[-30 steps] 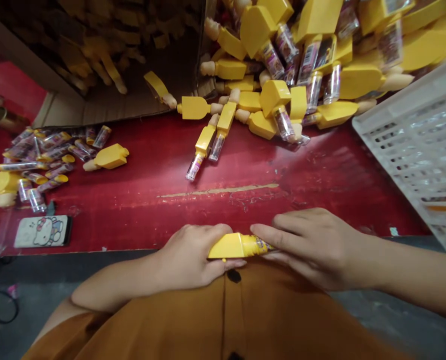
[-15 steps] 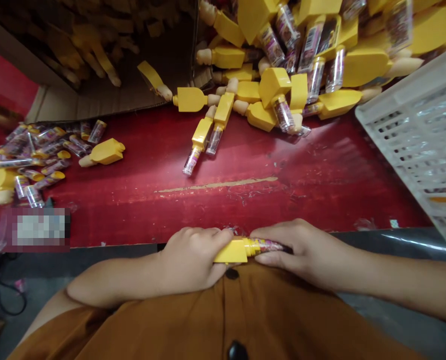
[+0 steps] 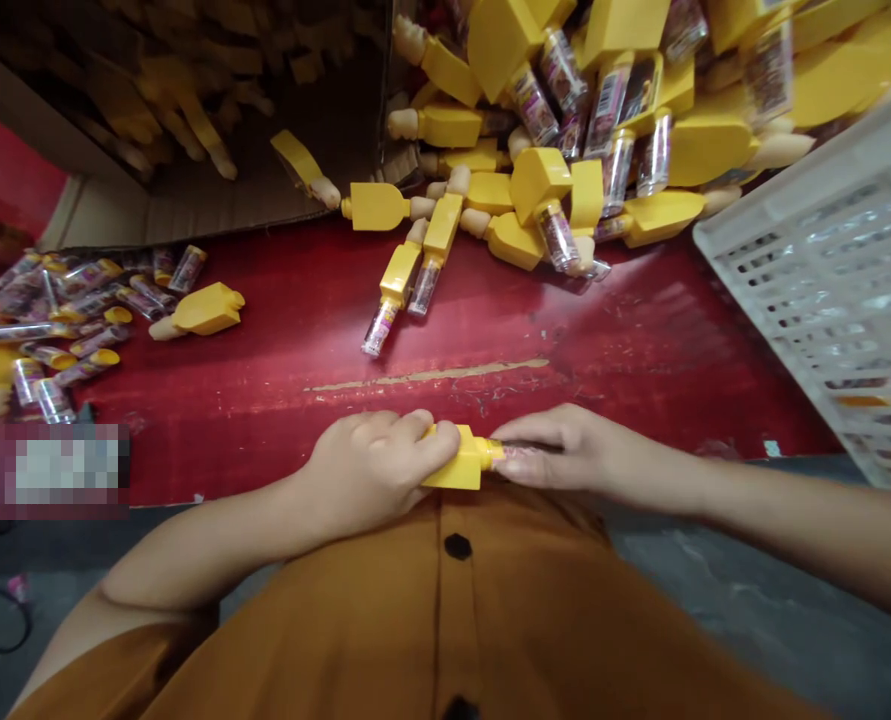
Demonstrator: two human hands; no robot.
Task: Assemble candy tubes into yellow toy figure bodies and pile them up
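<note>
My left hand (image 3: 374, 462) is closed around a yellow plastic toy piece (image 3: 454, 470), with its thumb and fingers over the left part. From the piece's right end sticks out a clear tube (image 3: 506, 453) with a printed label and a yellow collar. My right hand (image 3: 565, 450) pinches this tube between thumb and fingers. The two parts meet in line, just above the table's near edge and close to my brown shirt. Whether they are fully joined I cannot tell. The toy's left end is hidden in my left palm.
Beyond my hands lies a red table (image 3: 280, 350) with a scraped streak. Similar yellow toys (image 3: 539, 185) with tubes are heaped at the back. Loose tubes (image 3: 85, 290) lie at left. A cardboard box (image 3: 212, 215) holds more yellow pieces. A white plastic basket (image 3: 790, 260) stands at right.
Both hands have moved up and slightly away from my body with the toy and tube. My view has shifted a little. The tube stays in my right hand.
</note>
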